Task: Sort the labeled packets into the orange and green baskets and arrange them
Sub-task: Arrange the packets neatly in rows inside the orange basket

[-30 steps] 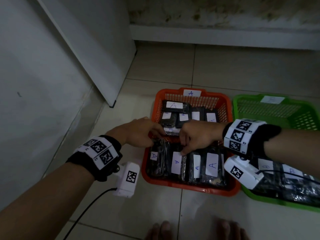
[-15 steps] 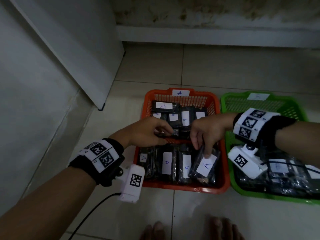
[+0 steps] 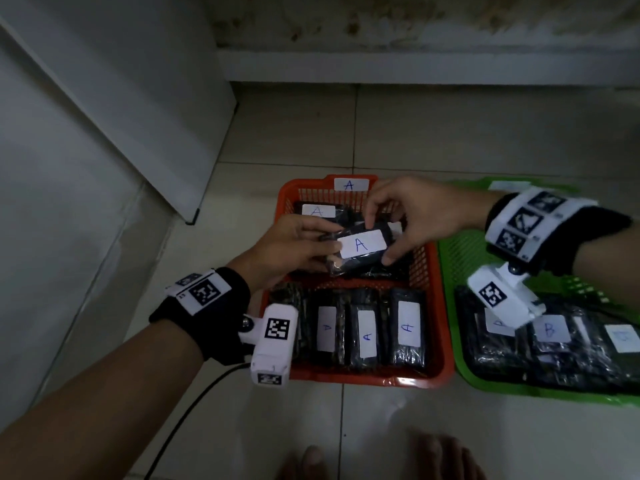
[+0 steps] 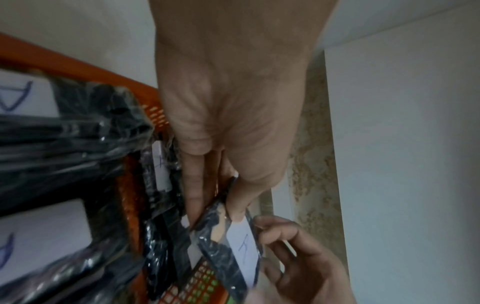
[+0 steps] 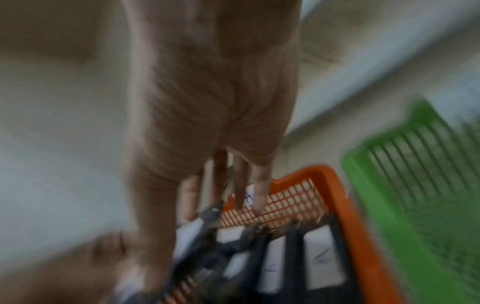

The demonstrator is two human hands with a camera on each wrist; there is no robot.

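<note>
Lifted: one packet (image 3: 360,249), held by two hands.

Two baskets sit side by side on the floor (image 3: 398,140): basket A (image 3: 437,341) left, basket B (image 3: 460,355) right. A row of packets (image 3: 367,327) fills A's near end, one packet (image 3: 360,245) held above its far half.

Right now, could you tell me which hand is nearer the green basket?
Right. The right hand holds the lifted packet over the orange basket, beside the green basket; the left hand grips the packet's far end.
</note>
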